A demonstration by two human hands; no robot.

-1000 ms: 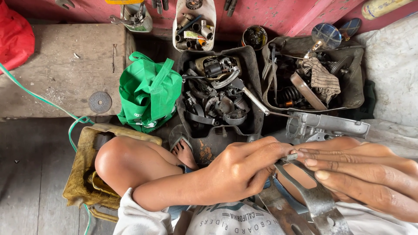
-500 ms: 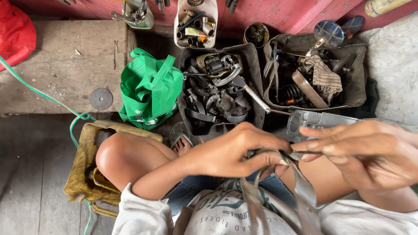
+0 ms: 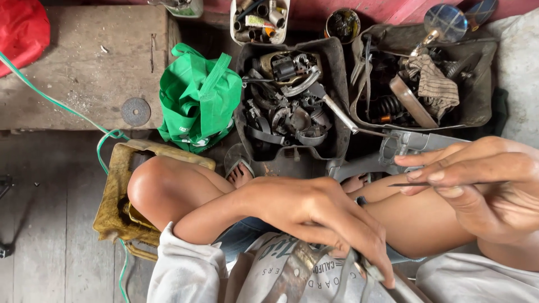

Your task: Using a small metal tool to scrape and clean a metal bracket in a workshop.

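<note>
- Your right hand [image 3: 483,185], right side of scene, near: thumb + fingers pinched together on a thin dark metal rod [image 3: 418,183], tip pointing left.
- Your left hand [image 3: 320,216], near centre, over your lap: fingers curled down onto a curved metal part [image 3: 292,272] w/ a wire loop; whether it's clamped tight, can't tell.
- Rod sits above your right thigh, apart from the metal part.
- Far centre: black tray of scrap parts [image 3: 337,101]; green bag [image 3: 196,95] just left of it.
- Far right: 2nd tray w/ striped rag [image 3: 435,84].
</note>
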